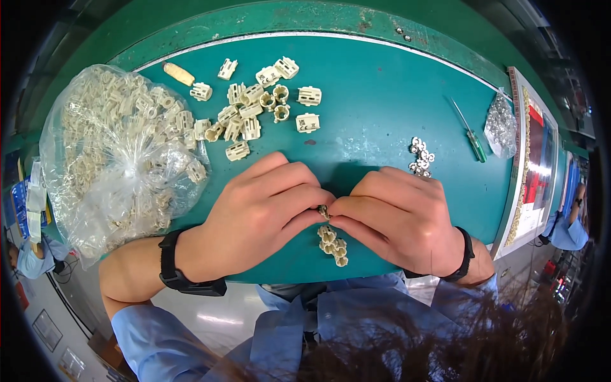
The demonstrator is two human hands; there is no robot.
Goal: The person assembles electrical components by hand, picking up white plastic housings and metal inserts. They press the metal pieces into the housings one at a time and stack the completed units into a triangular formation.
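1. Across the middle of the frame, green tabletop, backed at the top by a worn green ledge.
2. Left of centre, left hand with fingers curled and thumb and forefinger nearly closed, pinching a small part at the centre of the frame.
3. Right of centre, right hand, also curled, thumb and forefinger closed on the same small part. Cannot tell its full shape, mostly covered by fingertips.
4. Just below the fingertips, a short cluster of cream pieces, lying close together on the green.
5. Upper left of centre, loose cream plastic housings, some heaped and touching, others apart.
6. Far left, large clear plastic bag bulging with more such housings, reaching down to the left forearm.
7. Right of centre, beyond the right knuckles, small heap of shiny metal pieces.
8. Farther right, green-handled screwdriver slanting beside a smaller clear bag.
9. Upper left, stubby yellowish stick near the large bag.
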